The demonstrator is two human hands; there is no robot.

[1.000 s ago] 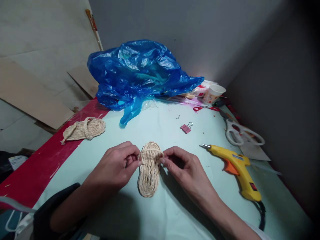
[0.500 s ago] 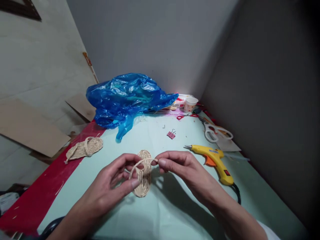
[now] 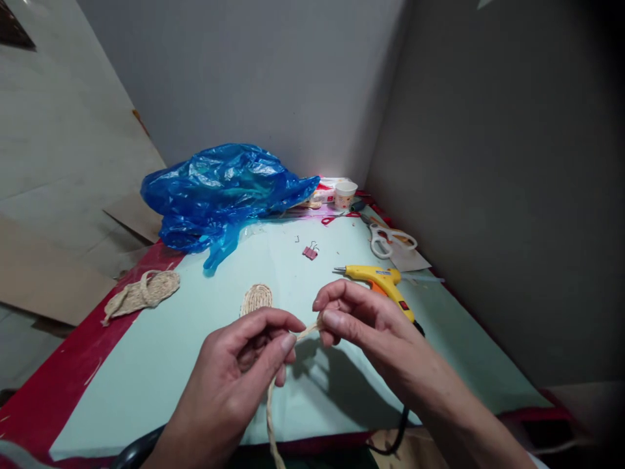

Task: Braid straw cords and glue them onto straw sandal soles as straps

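Observation:
Between my two hands runs a pale twisted cord; its tail hangs down past the table's front edge. My left hand pinches the cord between thumb and forefinger. Close by on the right, my right hand pinches the cord's end with thumb and fingers. Behind my left hand lies an oval sole of coiled cord, its lower part hidden by that hand. A small woven cord slipper with a strap across it rests at the table's left side.
A yellow glue gun lies just beyond my right hand. White-handled scissors, a binder clip, a paper cup and red-handled scissors are farther back. A crumpled blue plastic bag covers the back left.
My left hand has come away from the coiled sole and now pinches the cord near my right hand. The sole stays on the table, and the view has shifted right.

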